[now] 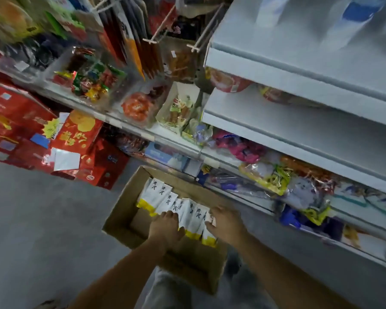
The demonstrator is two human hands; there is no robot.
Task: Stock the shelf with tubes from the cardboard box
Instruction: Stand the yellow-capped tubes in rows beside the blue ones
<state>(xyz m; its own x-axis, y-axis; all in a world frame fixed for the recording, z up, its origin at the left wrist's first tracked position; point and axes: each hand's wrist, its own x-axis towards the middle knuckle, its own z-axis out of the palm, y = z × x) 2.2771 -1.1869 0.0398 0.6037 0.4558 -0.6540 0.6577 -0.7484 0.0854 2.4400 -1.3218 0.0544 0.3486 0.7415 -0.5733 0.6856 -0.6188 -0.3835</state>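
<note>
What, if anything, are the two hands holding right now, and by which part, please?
Both hands are on the row of white-and-yellow tubes in the cardboard box: left hand and right hand at its near end. A closed hold cannot be told.

Count on inspection: one open cardboard box (pixel 120 210) on the floor, about eight white-and-yellow tubes (pixel 165 197) visible in a row inside it, two hands, left hand (pixel 165 226) and right hand (pixel 226 221), and three white shelf boards (pixel 310 139) at 2 o'clock.
</note>
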